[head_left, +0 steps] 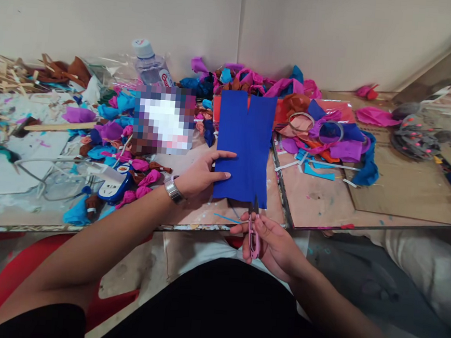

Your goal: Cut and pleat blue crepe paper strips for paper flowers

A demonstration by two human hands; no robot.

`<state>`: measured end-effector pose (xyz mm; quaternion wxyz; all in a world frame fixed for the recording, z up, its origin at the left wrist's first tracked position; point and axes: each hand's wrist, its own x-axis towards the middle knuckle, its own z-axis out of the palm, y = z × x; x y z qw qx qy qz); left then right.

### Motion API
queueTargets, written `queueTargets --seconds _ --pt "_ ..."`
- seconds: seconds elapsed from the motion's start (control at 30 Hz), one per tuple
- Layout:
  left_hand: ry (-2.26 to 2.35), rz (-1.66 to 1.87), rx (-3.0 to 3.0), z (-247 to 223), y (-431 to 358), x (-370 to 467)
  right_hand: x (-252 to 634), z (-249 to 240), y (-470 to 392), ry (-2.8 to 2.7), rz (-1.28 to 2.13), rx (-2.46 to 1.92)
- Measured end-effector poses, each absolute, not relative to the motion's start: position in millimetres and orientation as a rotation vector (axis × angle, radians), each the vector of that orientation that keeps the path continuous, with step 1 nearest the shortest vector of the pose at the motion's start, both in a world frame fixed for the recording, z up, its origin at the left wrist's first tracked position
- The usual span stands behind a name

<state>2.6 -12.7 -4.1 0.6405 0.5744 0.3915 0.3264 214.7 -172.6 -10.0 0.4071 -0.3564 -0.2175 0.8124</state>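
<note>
A deep blue sheet [245, 139], cloth or crepe paper, lies upright before me, with a small slit at its top edge. My left hand [201, 175] rests over its left edge, index finger and thumb stretched apart and flat on the surface. Below the sheet, my right hand [269, 240] grips pink-handled scissors [254, 236]. Their dark blades point away from me and meet the sheet's lower edge near its right corner, where a cut line seems to run upward. Orange sheets [280, 111] show behind the blue one.
Crumpled pink, blue and brown pieces [111, 129] cover the left side around a power strip [115, 184] and its cable. A plastic bottle [151, 64] stands behind. Tape rolls [331, 131] lie on scraps at right, beside flat cardboard [403, 188]. A red chair [25, 273] is below left.
</note>
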Motion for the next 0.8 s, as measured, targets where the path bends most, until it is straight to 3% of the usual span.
queueTargets --seconds 0.8 --pt "0.852 0.745 1.251 -6.3 -12.2 1.2 212.0 -19.6 -169.9 -0.574 2.059 -0.822"
